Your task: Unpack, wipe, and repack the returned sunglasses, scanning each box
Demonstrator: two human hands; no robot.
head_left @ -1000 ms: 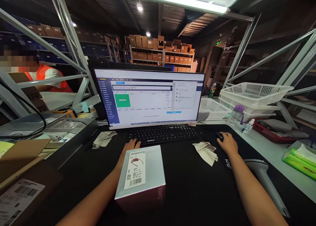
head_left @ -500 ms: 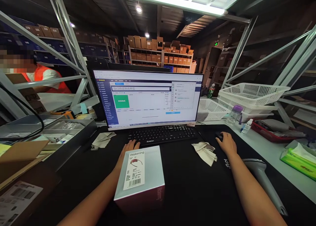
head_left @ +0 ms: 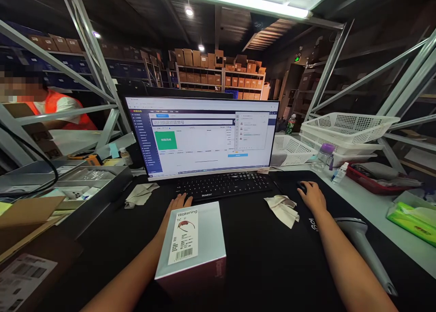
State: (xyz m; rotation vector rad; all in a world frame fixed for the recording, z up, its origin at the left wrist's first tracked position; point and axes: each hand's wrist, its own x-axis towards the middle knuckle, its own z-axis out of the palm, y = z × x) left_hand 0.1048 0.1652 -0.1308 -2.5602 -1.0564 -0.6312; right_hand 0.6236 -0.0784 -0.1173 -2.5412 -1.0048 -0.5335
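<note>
A white box (head_left: pixel 192 241) with a "Wakening" barcode label stands on the black desk mat (head_left: pixel 259 253) in front of me. My left hand (head_left: pixel 177 205) lies behind the box's far left corner, fingers flat toward the black keyboard (head_left: pixel 223 185). My right hand (head_left: pixel 310 196) is curled over a black mouse (head_left: pixel 303 186) to the right of the keyboard. The monitor (head_left: pixel 204 137) behind shows a software page with a green square.
A crumpled cloth (head_left: pixel 284 210) lies between keyboard and mouse, another cloth (head_left: pixel 138 194) at left. A grey barcode scanner (head_left: pixel 364 248) lies by my right forearm. White baskets (head_left: pixel 344 132), a small bottle (head_left: pixel 322 157), green tissue pack (head_left: pixel 412 216) at right. A metal tray (head_left: pixel 78 185) and cardboard at left. A person in an orange vest (head_left: pixel 57 110) works behind the rack.
Only the view has shifted slightly; both hands and the box stay where they were.
</note>
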